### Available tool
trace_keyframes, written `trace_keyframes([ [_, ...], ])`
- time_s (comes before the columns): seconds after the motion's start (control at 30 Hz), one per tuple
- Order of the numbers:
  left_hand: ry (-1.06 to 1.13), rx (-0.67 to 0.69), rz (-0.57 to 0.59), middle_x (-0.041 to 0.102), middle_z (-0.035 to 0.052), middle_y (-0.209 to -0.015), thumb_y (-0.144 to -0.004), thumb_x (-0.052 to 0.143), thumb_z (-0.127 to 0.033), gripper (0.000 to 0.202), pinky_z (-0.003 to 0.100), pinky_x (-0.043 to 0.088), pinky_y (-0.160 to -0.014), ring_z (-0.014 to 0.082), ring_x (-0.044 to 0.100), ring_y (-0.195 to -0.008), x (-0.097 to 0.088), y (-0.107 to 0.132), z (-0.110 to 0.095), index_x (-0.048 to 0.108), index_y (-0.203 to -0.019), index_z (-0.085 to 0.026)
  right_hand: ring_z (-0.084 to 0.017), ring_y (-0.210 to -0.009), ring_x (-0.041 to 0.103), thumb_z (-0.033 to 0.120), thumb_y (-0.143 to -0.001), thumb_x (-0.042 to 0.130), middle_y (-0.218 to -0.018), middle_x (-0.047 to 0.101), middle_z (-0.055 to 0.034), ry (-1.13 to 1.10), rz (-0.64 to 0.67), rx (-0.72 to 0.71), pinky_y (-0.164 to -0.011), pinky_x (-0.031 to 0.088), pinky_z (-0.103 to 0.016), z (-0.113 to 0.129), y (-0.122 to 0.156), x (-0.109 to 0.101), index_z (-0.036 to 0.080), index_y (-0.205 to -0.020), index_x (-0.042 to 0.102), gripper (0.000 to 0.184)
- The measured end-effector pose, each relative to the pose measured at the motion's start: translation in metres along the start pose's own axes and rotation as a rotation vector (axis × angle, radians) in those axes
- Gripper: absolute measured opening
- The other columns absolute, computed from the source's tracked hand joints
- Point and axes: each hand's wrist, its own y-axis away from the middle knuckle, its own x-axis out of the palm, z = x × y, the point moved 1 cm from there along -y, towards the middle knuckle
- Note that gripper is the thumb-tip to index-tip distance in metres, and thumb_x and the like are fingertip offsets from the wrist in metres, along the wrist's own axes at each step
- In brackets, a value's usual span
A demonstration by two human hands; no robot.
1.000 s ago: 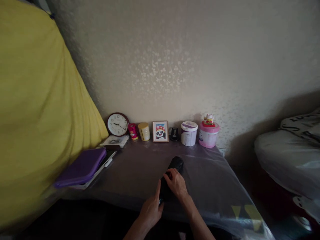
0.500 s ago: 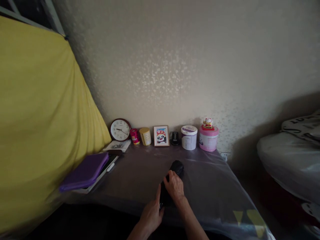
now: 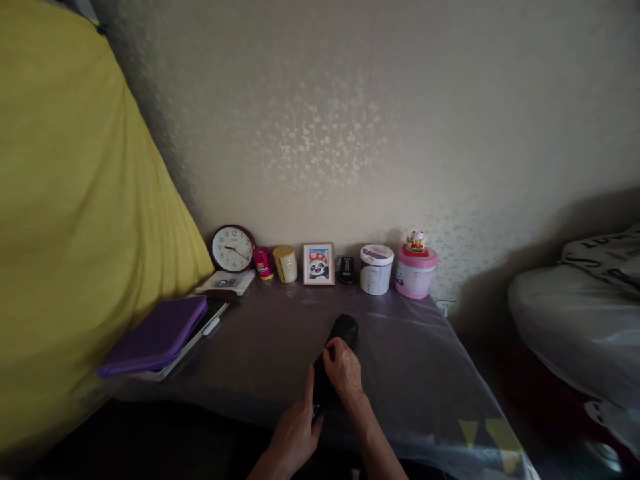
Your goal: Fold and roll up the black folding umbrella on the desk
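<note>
A black folded umbrella point(image 3: 347, 327) lies slantwise near the front of the table, its far end pointing away from me. My left hand point(image 3: 298, 428) holds the near end, with the index finger stretched along its side and the thumb beneath. A small shiny ring shows by that thumb. Across the middle of the umbrella, my right hand point(image 3: 344, 368) has its fingers curled and pinched at the dark fabric. What exactly sits between those fingertips is hidden.
Along the wall stand a clock point(image 3: 233, 249), a pink can point(image 3: 263, 263), a yellow-lidded can point(image 3: 285, 265), a panda picture frame point(image 3: 319, 265), a white tub point(image 3: 376, 270) and a pink tub point(image 3: 416, 277) bearing a cat figurine point(image 3: 415, 243). At left lies a purple folder point(image 3: 155, 333) beside a yellow curtain point(image 3: 85, 200).
The whole view has shifted a little, so things appear slightly left and higher. My right hand's fingers are curled more tightly over the umbrella; the left keeps its hold.
</note>
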Motion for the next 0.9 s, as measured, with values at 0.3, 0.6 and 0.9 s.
trace_keyframes([
  [0.3, 0.037, -0.01, 0.014, 0.055, 0.0099, -0.121, -0.084, 0.039, -0.02, 0.074, 0.02, 0.039, -0.085, 0.0131, 0.057, -0.102, -0.001, -0.002, 0.0, -0.011, -0.138, -0.015, -0.015, -0.062, 0.058, 0.031, -0.075, 0.045, -0.068, 0.063, -0.0003, -0.463, 0.027, 0.194, -0.058, 0.045, -0.024, -0.029, 0.004, -0.013, 0.02, -0.077, 0.057, 0.017],
  [0.6, -0.018, 0.048, -0.084, 0.037, 0.0122, -0.136, -0.085, 0.038, -0.02, 0.076, 0.021, 0.04, -0.085, 0.0156, 0.049, -0.113, -0.006, 0.002, -0.006, -0.019, -0.136, -0.02, -0.02, -0.08, 0.057, 0.02, -0.076, 0.043, -0.083, 0.061, -0.0053, -0.062, -0.024, 0.121, -0.073, 0.045, -0.034, -0.065, 0.032, -0.048, 0.023, -0.082, 0.059, 0.018],
  [0.9, -0.147, 0.071, -0.032, 0.055, 0.0057, -0.101, -0.084, 0.034, -0.017, 0.065, 0.024, 0.043, -0.068, 0.0146, 0.06, -0.078, -0.009, -0.001, -0.009, 0.001, -0.138, -0.035, -0.019, -0.082, 0.057, 0.019, -0.079, 0.039, -0.085, 0.061, -0.0051, -0.161, -0.054, 0.042, -0.076, 0.045, -0.032, -0.073, 0.036, -0.058, 0.022, -0.086, 0.058, 0.02],
])
